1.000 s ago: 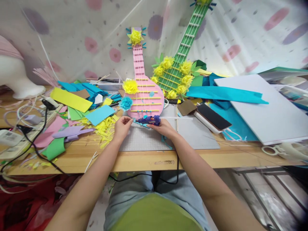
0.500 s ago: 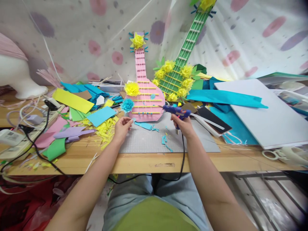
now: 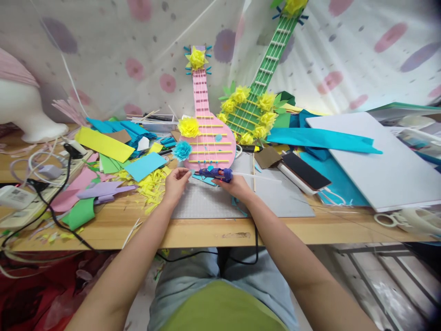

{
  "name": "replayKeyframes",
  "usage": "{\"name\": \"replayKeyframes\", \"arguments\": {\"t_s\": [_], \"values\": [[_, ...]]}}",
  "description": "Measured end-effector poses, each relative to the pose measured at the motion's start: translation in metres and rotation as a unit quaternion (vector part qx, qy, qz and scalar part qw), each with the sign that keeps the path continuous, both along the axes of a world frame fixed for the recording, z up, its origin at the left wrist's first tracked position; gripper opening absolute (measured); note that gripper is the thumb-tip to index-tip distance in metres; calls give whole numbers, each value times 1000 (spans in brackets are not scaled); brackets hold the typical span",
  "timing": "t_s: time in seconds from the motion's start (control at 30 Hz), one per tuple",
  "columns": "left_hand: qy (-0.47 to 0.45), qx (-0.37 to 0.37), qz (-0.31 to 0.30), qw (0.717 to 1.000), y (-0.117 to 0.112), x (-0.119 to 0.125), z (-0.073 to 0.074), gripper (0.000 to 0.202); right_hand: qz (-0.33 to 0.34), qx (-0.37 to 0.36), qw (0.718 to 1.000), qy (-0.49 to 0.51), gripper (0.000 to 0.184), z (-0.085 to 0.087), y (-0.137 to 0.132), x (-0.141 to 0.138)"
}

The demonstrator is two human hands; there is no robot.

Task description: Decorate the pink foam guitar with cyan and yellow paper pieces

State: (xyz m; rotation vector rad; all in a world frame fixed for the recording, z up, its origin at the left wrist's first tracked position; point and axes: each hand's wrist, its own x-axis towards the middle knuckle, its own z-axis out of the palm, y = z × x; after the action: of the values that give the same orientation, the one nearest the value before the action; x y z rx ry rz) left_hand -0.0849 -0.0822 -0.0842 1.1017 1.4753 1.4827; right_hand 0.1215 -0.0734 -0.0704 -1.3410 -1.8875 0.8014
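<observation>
My right hand (image 3: 238, 185) is wrapped round a dark blue hot glue gun (image 3: 217, 174), with its glue stick trailing out to the right. Its nozzle points left, right by the fingertips of my left hand (image 3: 176, 185). Pinched in those fingertips is a small light blue paper dot (image 3: 192, 172). Just beyond the glue gun stands a pink paper guitar (image 3: 220, 154) with yellow bars and white strings. A yellow paper flower (image 3: 189, 128) and a blue paper flower (image 3: 182, 150) sit at its left edge.
Under my hands lies a grey cutting mat (image 3: 275, 197). A green paper guitar (image 3: 267, 69) leans behind. Yellow shreds (image 3: 151, 188) and coloured paper fill the left. A power bank with a black top (image 3: 306, 171) and a white board (image 3: 379, 161) are at right.
My right hand has carried the glue gun left, from right of the pink guitar to beside my left fingertips. My left hand has stayed nearly still with the paper dot.
</observation>
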Motion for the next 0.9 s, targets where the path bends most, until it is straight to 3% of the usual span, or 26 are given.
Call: {"name": "replayKeyframes", "arguments": {"t_s": [0.9], "values": [[13,-3,-12,1000,-2,1,4,30,0,30,999,11,43,-4,3,1]]}}
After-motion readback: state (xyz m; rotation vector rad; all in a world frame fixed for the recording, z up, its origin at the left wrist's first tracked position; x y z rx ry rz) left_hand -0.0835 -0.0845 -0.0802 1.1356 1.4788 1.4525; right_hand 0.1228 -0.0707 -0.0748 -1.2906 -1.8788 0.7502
